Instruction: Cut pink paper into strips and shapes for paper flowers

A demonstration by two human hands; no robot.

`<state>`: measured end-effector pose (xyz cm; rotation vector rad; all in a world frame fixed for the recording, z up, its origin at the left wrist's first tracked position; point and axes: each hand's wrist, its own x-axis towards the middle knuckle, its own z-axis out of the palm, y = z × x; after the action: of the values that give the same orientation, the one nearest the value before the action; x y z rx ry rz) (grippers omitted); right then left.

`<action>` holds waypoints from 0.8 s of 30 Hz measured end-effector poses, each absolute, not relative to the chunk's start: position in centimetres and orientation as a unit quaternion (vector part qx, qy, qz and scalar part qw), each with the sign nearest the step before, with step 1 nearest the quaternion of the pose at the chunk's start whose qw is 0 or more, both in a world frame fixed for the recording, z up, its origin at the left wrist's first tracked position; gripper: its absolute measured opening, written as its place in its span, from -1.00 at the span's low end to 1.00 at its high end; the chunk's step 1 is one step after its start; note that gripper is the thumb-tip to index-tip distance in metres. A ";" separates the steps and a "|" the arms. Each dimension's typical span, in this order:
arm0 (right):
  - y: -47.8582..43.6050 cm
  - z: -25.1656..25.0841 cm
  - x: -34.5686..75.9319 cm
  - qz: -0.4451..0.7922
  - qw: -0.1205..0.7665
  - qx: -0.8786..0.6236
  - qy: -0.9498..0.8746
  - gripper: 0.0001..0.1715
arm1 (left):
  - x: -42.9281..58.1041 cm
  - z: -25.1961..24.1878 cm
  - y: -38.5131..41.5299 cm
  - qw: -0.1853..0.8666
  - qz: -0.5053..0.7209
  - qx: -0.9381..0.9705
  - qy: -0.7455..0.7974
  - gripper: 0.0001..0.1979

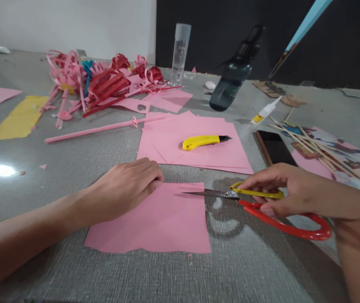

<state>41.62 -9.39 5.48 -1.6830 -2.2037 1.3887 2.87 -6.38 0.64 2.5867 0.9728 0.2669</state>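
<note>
A pink paper sheet (164, 223) with a wavy front edge lies on the grey table (142, 277). My left hand (131, 185) rests closed on its upper left part, fingers curled under; whether they pinch anything is hidden. From the right, my right hand (281, 189) grips scissors (287, 225) with one yellow and one red handle. Their blades look closed and point left over the sheet's upper right part. Just behind, a yellow utility knife (201, 142) sits on a stack of pink sheets (224, 155).
Pink and red paper flowers (110, 84), a pink stick (98, 129) and yellow paper (20, 118) lie at the back left. Behind the stack stand a clear bottle (181, 52) and a dark bottle (230, 82). Rightward are a glue bottle (266, 110), a phone (274, 147) and wooden sticks (318, 151).
</note>
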 end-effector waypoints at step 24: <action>-9.5 5.9 41.1 0.481 -0.004 -0.555 -0.679 -0.49 | 2.7 0.4 -6.3 0.147 0.095 0.927 0.332 -0.81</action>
<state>41.09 -9.52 5.92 -1.7486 -2.1386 1.5147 2.74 -6.34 0.45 2.6668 0.9555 0.2740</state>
